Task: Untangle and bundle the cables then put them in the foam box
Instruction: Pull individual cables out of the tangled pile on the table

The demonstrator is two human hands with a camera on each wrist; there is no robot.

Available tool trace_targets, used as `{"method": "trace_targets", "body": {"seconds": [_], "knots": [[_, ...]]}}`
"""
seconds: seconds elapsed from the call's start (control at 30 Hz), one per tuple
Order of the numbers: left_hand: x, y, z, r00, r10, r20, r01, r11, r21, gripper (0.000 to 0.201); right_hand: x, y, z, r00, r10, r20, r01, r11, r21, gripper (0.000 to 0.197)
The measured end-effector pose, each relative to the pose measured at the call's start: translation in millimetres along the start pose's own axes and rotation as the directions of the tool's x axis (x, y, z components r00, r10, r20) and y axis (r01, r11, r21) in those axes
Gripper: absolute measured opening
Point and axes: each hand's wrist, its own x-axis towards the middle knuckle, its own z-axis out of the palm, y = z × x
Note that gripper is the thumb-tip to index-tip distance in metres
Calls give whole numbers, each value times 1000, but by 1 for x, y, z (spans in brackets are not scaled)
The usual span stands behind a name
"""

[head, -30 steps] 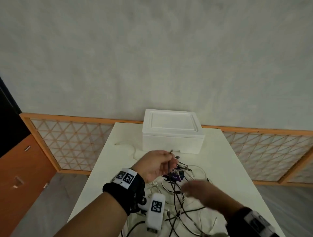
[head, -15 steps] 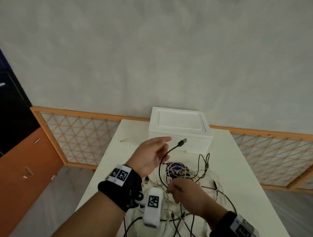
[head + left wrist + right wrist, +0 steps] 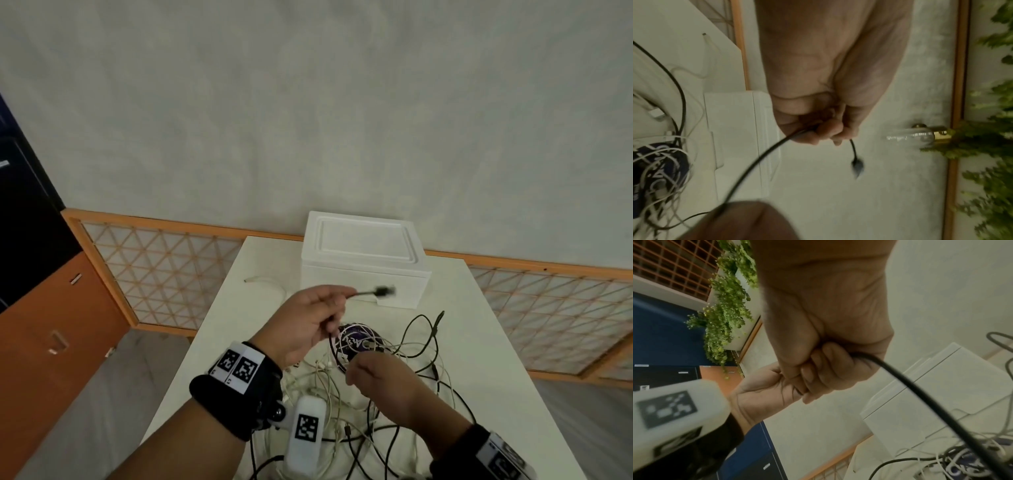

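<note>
My left hand (image 3: 334, 310) is raised above the table and pinches a black cable (image 3: 363, 293) near its plug (image 3: 385, 291), which sticks out to the right in front of the closed white foam box (image 3: 363, 263). In the left wrist view the fingers (image 3: 824, 131) curl round that cable (image 3: 764, 155) and the plug (image 3: 858, 164) hangs past them. Lower down, my right hand (image 3: 358, 368) grips the same black cable (image 3: 920, 395) in a fist (image 3: 824, 371). Under both hands lies a tangle of black and white cables (image 3: 421, 346).
A dark purple object (image 3: 356, 341) wrapped in white cable sits in the tangle. One loose white cable (image 3: 267, 282) lies left of the box. The white table (image 3: 479, 325) ends at an orange lattice screen (image 3: 164, 267). An orange cabinet (image 3: 58, 335) stands at the left.
My left hand's fingers have closed on the black cable and the plug has swung right. The right hand came in from the right and took hold of the cable lower down.
</note>
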Motion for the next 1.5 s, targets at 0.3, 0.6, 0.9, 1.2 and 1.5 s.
{"method": "trace_targets", "body": {"seconds": [0.3, 0.6, 0.9, 1.2, 1.5], "knots": [[7, 19, -82, 823, 44, -566, -138, 982, -125, 17, -16, 49, -15, 972, 235, -20, -234, 971, 42, 34], [-11, -13, -6, 981, 80, 179, -195, 320, 927, 67, 1, -3, -43, 994, 77, -84, -103, 923, -370, 26], [-10, 6, -54, 983, 182, 16, -101, 467, 878, 29, -8, 26, -85, 942, 112, -316, -271, 811, -519, 15], [-27, -28, -5, 899, -388, 201, 238, 821, 519, 62, -3, -3, -50, 842, -263, -471, 122, 943, -309, 23], [6, 24, -26, 910, -242, -338, 29, 848, -529, 26, -28, 14, -28, 940, -341, 17, 327, 885, -331, 14]]}}
